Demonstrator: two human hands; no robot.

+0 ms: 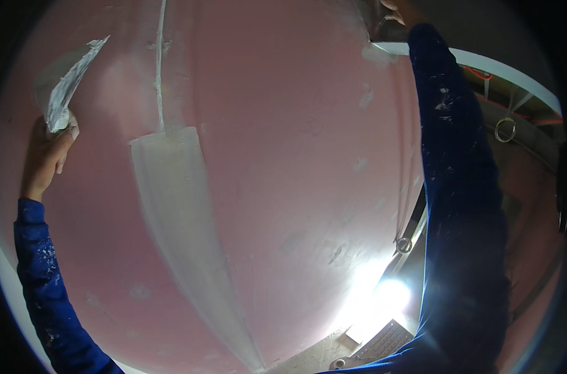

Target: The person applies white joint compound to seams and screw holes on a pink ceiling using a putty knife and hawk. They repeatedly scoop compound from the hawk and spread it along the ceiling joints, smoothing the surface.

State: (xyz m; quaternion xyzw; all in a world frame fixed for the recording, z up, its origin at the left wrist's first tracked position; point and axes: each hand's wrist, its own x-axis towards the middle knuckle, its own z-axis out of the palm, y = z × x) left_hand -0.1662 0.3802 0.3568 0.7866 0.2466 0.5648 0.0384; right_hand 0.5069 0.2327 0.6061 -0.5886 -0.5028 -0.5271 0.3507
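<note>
My left hand (54, 153), at the far left, is closed round a wide putty knife (71, 84). White filler is smeared thickly along its blade, which points up and stands close to a pink wall panel (296, 156). A narrow seam with a pale filler line (160, 68) runs down the panel, right of the putty knife. Below it lies a broad, smoothed grey-white filler strip (177, 206). High at the right, my right hand (397, 11) reaches past the panel's edge. Its fingers are bent and partly cut off by the dark picture rim; I cannot make out what they hold.
A bright lamp (392, 294) shines at the lower right, next to a grey perforated object (383, 343). Beyond my right arm are a white curved frame edge (514, 75) and a hanging metal ring (505, 129). Another ring (404, 245) sits near the panel's right edge.
</note>
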